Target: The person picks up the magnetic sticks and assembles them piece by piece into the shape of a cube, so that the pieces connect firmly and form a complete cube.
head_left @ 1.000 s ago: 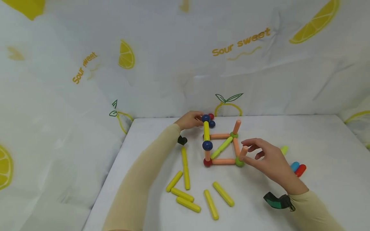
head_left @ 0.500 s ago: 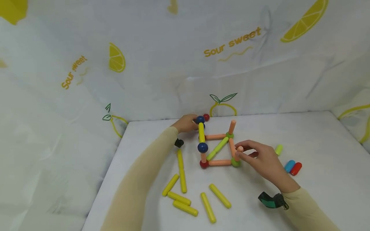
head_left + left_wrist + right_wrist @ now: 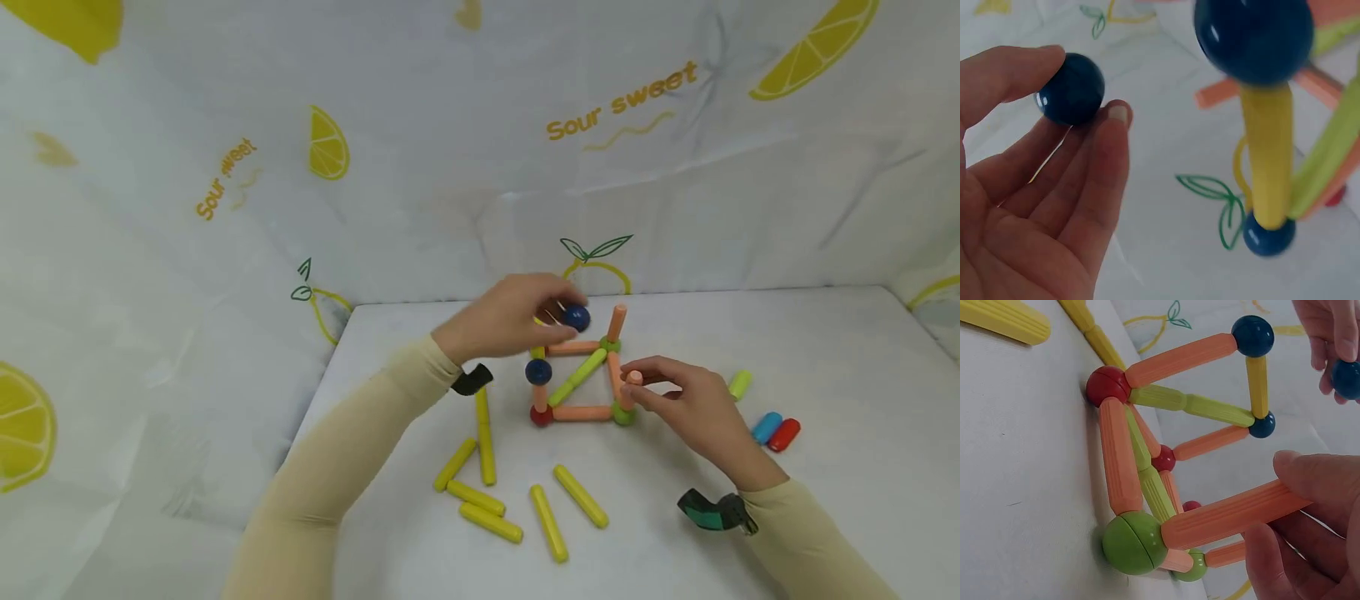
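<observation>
My left hand [image 3: 513, 315] pinches a blue ball [image 3: 1072, 90] between thumb and fingertips, raised over the back of a frame of sticks and balls. With thumb and fingers, my right hand [image 3: 693, 408] holds an upright orange stick [image 3: 1235, 512] that stands on the near right green ball [image 3: 1135, 544]. Another orange stick [image 3: 617, 323] rises from the far green ball [image 3: 610, 344], its top bare. On the frame's left side, a yellow stick [image 3: 1258, 387] joins two blue balls on top of orange uprights. A red ball [image 3: 541, 414] forms the near left corner.
Several loose yellow sticks [image 3: 490, 522] lie in front and to the left of the frame. On the right are a light green stick [image 3: 740, 384], a blue piece [image 3: 767, 427] and a red piece [image 3: 785, 435]. A white printed sheet [image 3: 420, 208] hangs behind the table.
My left hand has lifted a blue ball from behind the frame and carried it right and upward. The right hand has come to grip the near right upright stick and stays there.
</observation>
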